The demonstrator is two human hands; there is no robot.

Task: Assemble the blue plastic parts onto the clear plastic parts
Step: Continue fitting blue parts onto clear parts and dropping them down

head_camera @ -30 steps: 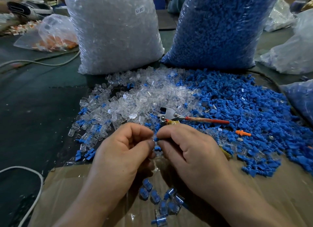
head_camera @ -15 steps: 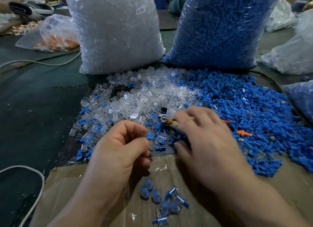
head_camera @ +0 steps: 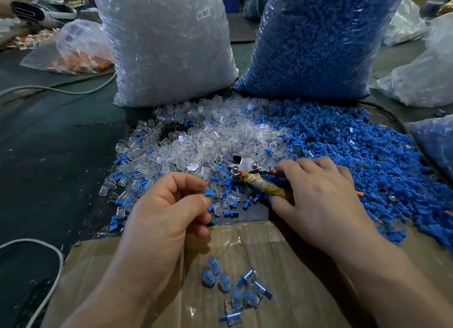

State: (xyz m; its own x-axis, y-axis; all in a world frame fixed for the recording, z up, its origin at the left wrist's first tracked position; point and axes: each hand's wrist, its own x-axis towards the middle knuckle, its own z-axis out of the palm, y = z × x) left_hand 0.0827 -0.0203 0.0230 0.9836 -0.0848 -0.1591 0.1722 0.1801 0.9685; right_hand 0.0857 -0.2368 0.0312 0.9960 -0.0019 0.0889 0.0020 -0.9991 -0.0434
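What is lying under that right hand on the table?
Under the right hand lies a metal tool with a tape-wrapped handle and a red handle. Its steel head shows; the handles' far ends are covered. Whether the fingers grip it is hidden.

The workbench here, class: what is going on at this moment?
A person is joining blue plastic parts to clear ones. The left hand pinches a blue part at its fingertips. The right hand rests on the taped handle of a metal tool among the loose pieces. Several finished assemblies lie on the cardboard nearest the person.
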